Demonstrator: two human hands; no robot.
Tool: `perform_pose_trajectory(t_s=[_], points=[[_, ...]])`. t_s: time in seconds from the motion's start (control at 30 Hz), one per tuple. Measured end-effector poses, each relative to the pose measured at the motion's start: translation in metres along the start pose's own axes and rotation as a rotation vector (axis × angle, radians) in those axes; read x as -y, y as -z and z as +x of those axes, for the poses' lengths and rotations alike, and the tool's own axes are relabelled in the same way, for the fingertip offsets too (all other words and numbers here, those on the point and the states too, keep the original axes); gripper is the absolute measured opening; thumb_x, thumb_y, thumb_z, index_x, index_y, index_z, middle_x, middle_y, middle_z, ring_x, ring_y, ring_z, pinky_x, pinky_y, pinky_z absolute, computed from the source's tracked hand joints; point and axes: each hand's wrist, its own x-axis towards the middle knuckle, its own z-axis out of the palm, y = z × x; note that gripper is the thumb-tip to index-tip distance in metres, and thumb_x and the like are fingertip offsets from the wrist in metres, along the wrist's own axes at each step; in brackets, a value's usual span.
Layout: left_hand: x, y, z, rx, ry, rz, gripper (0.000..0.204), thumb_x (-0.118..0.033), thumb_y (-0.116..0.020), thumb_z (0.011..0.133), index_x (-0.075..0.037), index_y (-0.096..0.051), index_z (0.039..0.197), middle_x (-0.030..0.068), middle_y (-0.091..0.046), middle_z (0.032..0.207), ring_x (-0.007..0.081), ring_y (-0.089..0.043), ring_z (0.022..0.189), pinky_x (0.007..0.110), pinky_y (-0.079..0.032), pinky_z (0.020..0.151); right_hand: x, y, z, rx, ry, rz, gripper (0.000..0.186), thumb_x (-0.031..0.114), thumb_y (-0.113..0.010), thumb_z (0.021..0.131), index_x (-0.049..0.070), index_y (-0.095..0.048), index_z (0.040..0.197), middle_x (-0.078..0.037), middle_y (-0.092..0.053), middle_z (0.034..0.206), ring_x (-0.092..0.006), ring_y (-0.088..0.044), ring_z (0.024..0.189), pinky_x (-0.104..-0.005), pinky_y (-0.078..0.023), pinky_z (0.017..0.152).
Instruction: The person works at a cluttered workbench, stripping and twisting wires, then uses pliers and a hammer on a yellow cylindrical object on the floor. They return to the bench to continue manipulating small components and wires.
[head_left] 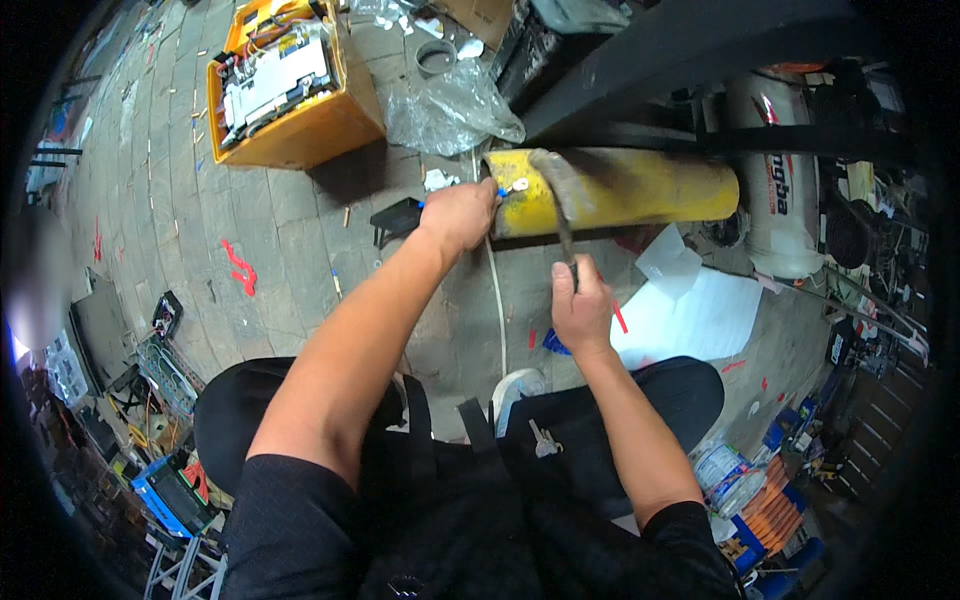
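Observation:
My left hand [462, 215] is closed in a pinch at the left end of a yellow metal cylinder [650, 187] lying on its side. From its fingers a small blue piece with a shiny ring-like tip, resembling a cable lug [518, 185], sticks out over the cylinder's surface. My right hand [583, 308] grips the dark handle of a worn, curved metal tool [556, 190]. The tool's brownish far part lies across the cylinder's top, just right of the lug; whether it touches is unclear. A thin white cable [498, 300] passes under my left hand.
An orange box [300, 135] of electronics and a clear plastic bag [450, 110] lie beyond my left hand. White sheets [690, 312] are right of my right hand. A black frame leg [690, 65] and a grey tank [785, 180] border the cylinder. A black box [398, 217] sits close by.

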Motion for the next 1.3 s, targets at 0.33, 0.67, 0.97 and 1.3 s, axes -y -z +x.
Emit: perform_pose_trajectory(t_s=[0.33,0.67,0.97,1.3], points=[[0.000,-0.004,-0.004,0.011,0.017,-0.002,0.031,-0.038,-0.051,0.106,-0.008,-0.060,0.106,0.0202,-0.073,0.091,0.0437,-0.071,0.087,0.055,-0.055,0.075,-0.013,-0.005,-0.005,0.006,0.018,-0.014,0.026,0.031,-0.064,0.102,0.006,-0.061,0.102,-0.026,-0.068,0.076,-0.0504,-0.066,0.072,-0.0579,-0.050,0.061],[-0.002,-0.001,0.000,0.001,0.037,0.020,0.031,-0.037,-0.050,0.106,-0.007,-0.060,0.107,0.0200,-0.074,0.094,0.0430,-0.072,0.090,0.055,-0.056,0.078,-0.002,-0.001,0.005,0.092,-0.049,0.042,0.031,0.034,-0.058,0.105,0.004,-0.060,0.099,-0.026,-0.068,0.078,-0.0521,-0.065,0.076,-0.0588,-0.049,0.065],[-0.006,-0.003,0.001,-0.015,0.029,0.035,0.028,-0.034,-0.052,0.104,-0.007,-0.059,0.105,0.0192,-0.074,0.094,0.0418,-0.072,0.090,0.054,-0.056,0.076,-0.016,-0.015,-0.011,0.138,-0.167,0.062,0.035,0.036,-0.057,0.106,0.003,-0.058,0.095,-0.029,-0.065,0.077,-0.0530,-0.064,0.077,-0.0557,-0.048,0.065],[-0.007,-0.008,-0.003,-0.038,0.054,0.018,0.027,-0.034,-0.054,0.104,-0.008,-0.061,0.106,0.0179,-0.074,0.093,0.0401,-0.072,0.089,0.053,-0.056,0.076,-0.007,-0.003,-0.003,0.147,-0.170,0.070,0.036,0.033,-0.054,0.108,0.001,-0.058,0.093,-0.027,-0.065,0.080,-0.0504,-0.065,0.079,-0.0535,-0.048,0.066]])
